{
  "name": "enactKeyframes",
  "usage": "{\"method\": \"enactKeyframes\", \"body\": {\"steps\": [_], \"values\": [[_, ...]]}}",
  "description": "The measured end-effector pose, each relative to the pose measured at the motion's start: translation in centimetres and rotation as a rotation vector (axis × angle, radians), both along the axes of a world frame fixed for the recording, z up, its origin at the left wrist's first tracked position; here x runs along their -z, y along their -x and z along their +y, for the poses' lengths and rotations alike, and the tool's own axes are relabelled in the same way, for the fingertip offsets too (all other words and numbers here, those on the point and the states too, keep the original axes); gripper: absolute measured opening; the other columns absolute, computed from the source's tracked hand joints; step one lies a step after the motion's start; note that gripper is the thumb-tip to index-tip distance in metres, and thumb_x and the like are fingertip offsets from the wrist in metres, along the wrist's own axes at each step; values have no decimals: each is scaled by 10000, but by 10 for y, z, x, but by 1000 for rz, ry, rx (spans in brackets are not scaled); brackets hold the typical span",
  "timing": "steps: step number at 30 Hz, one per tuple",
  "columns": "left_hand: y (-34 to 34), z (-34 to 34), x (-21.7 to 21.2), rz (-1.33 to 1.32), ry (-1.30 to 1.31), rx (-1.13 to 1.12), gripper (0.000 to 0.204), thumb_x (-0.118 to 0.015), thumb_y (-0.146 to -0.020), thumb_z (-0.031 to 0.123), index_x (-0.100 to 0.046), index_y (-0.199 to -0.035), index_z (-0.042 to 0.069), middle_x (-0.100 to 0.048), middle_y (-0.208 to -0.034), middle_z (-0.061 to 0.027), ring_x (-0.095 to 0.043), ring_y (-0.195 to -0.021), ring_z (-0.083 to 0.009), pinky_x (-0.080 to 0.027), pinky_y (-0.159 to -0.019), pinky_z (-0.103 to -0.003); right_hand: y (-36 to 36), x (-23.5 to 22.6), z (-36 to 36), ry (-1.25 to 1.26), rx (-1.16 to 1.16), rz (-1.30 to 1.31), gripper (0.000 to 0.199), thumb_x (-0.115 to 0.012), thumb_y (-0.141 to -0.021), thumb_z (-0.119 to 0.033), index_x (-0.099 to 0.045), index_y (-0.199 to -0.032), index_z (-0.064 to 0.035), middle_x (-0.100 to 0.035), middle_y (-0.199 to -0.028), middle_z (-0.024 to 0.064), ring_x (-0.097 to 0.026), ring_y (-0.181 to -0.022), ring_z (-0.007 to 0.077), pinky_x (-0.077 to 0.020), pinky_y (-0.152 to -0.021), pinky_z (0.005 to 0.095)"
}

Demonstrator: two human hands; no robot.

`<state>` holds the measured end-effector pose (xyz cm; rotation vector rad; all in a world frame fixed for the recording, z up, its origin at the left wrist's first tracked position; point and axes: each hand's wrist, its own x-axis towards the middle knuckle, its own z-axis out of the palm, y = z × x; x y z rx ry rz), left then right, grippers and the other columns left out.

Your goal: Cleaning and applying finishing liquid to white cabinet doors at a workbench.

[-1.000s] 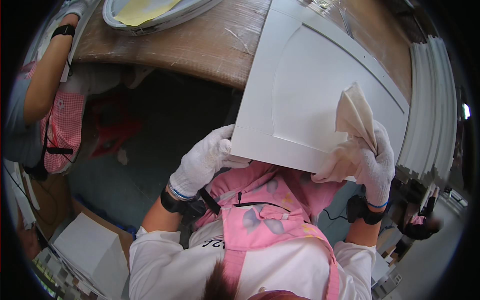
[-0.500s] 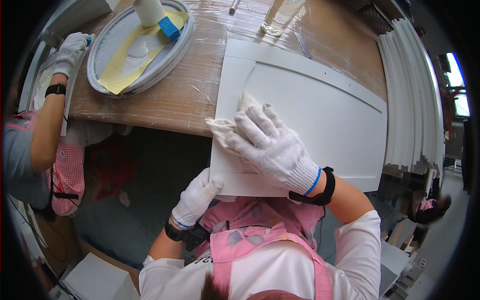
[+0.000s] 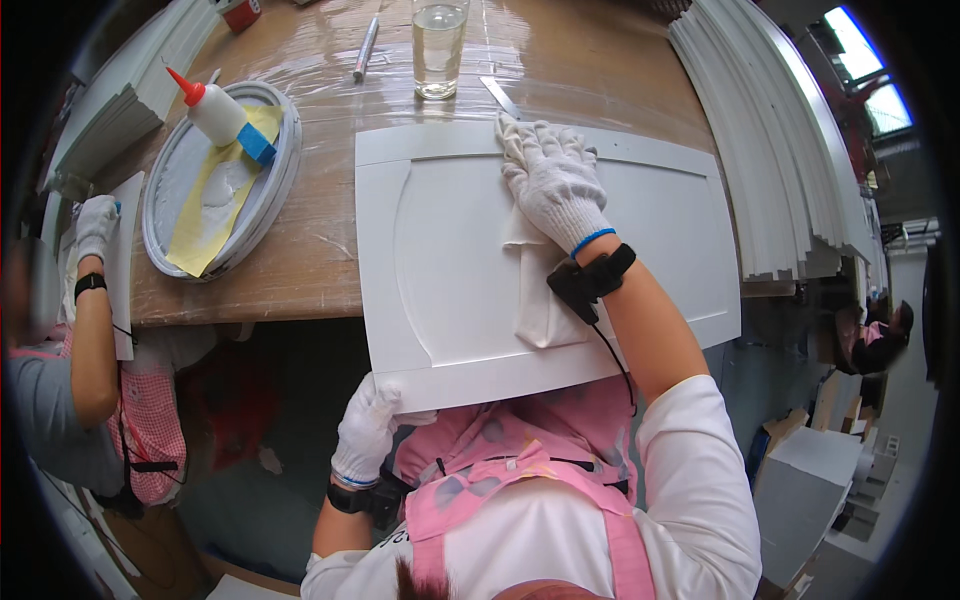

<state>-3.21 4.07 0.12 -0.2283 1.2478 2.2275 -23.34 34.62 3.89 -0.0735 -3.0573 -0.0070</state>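
A white framed panel (image 3: 450,250) with a recessed middle lies on the table and juts over its near edge toward my lap. At its near left corner my left hand (image 3: 368,430), in a white knit glove, grips the edge; some fingers are hidden beneath. My right hand (image 3: 560,190), gloved too, presses a white cloth (image 3: 538,300) against the panel near the far frame strip. One end of the cloth shows past the fingertips, while the rest trails across the recess toward me.
On the wooden table (image 3: 310,290), a round white tub (image 3: 290,165) bears yellow paper, a red-tipped bottle (image 3: 217,115) and a blue block (image 3: 257,144). Beyond the panel are a glass of liquid (image 3: 438,50), a pen (image 3: 367,48) and a metal blade (image 3: 499,97). White boards (image 3: 770,140) are stacked right; a co-worker's gloved hand (image 3: 97,225) is at left.
My right hand has slid the cloth from the panel's left side to its far middle, and the cloth has spread out behind it. My left hand stays at the corner. The view has shifted.
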Motion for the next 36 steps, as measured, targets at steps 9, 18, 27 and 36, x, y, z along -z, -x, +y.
{"method": "enactKeyframes", "body": {"steps": [9,18,27,36], "values": [[-5,5,5,64,15,-26,393,-505,-1007,323,-504,-1209,-15,-688,-997,-205,-723,-802,-300,-622,-718,-429,-206,-21,240,-196,480,-261,365,-499,-946,-284,-549,-1247,-84,-601,-1134,211,-598,-1009,418,-485,-867,498],[-6,10,2,53,63,-69,472,-547,-973,371,-505,-1250,-8,-677,-1059,-212,-722,-831,-309,-627,-714,-427,-391,-99,326,264,984,-337,438,-656,-894,-344,-650,-1216,-47,-648,-1234,171,-632,-1098,341,-502,-920,381],[-12,8,-3,-65,-16,-100,369,-539,-992,322,-564,-1172,1,-675,-999,-184,-708,-788,-286,-613,-706,-423,-247,-119,243,1189,40,142,491,-545,-988,-187,-422,-1411,30,-580,-1310,121,-588,-1132,216,-478,-961,316],[-20,-2,2,-53,-26,-25,412,-537,-992,406,-587,-1158,32,-679,-959,-141,-695,-782,-208,-600,-716,-356,49,-97,238,2011,6,83,305,-563,-957,-285,-605,-1135,-41,-668,-1055,82,-644,-949,219,-532,-810,349]]}}
